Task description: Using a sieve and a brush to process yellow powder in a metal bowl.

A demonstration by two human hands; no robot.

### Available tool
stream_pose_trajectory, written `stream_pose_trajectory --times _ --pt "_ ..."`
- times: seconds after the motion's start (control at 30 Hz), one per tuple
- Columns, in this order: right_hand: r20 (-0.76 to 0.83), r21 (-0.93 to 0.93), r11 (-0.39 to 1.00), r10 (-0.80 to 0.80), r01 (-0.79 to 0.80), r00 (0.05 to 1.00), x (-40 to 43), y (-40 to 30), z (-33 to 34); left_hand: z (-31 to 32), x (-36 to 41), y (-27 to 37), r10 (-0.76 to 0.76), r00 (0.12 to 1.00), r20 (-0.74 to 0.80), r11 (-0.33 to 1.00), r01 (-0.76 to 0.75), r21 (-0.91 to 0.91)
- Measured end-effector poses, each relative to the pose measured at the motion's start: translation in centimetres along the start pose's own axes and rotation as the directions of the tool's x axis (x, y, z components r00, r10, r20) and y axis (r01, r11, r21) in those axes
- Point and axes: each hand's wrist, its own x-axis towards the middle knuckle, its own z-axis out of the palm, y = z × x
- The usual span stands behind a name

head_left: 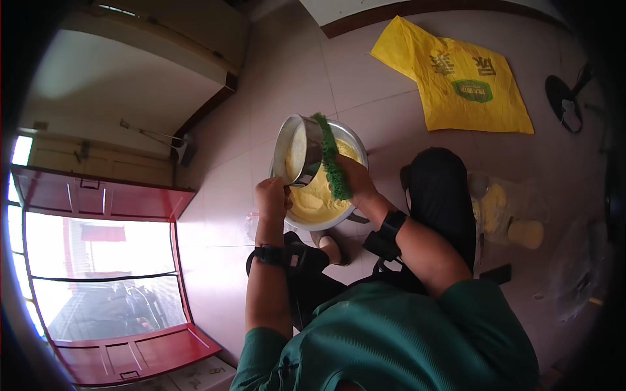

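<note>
My left hand grips the lower rim of a round metal sieve, which is tilted on its side. Dusty pale-yellow mesh shows inside it. In my right hand is a long green-bristled brush, held up along the sieve's right side; it appears to touch the outer edge. Both are above a wide metal pot on the floor between my legs. Fine yellow flour or meal fills much of the pot, partly hidden by the sieve and brush.
A yellow printed sack lies flat on the tiled floor ahead to the right. Beside my right leg, clear plastic carries yellow powder. A black dustpan or similar tool is at far right. Red double doors stand open at left.
</note>
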Motion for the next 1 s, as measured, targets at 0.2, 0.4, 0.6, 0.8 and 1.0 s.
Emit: stream_pose_trajectory --times 0.2,0.4,0.6,0.8,1.0 --pt "0.105 -0.191 0.981 0.041 -0.020 0.994 -1.1 2.2 0.9 1.9 -1.9 1.5 0.055 0.998 0.034 0.998 -0.055 -0.018" --pt "0.023 -0.900 0.424 -0.180 0.099 0.983 -0.1 3.8 -1.7 1.1 -1.9 1.5 0.040 0.999 -0.016 0.999 -0.039 0.031" --pt "0.026 -0.878 0.473 -0.104 0.072 0.994 -0.2 1.5 -1.9 0.6 -1.6 1.6 0.072 0.997 -0.023 0.997 -0.072 0.038" --pt "0.090 -0.616 0.779 0.212 -0.112 0.973 -1.9 0.7 0.7 0.1 -0.8 -0.5 0.057 0.997 -0.052 0.997 -0.054 0.061" --pt "0.092 -0.397 0.915 0.126 -0.079 0.988 -0.6 -1.9 0.1 -1.9 -0.5 -1.4 0.148 0.984 -0.102 0.965 -0.121 0.231"
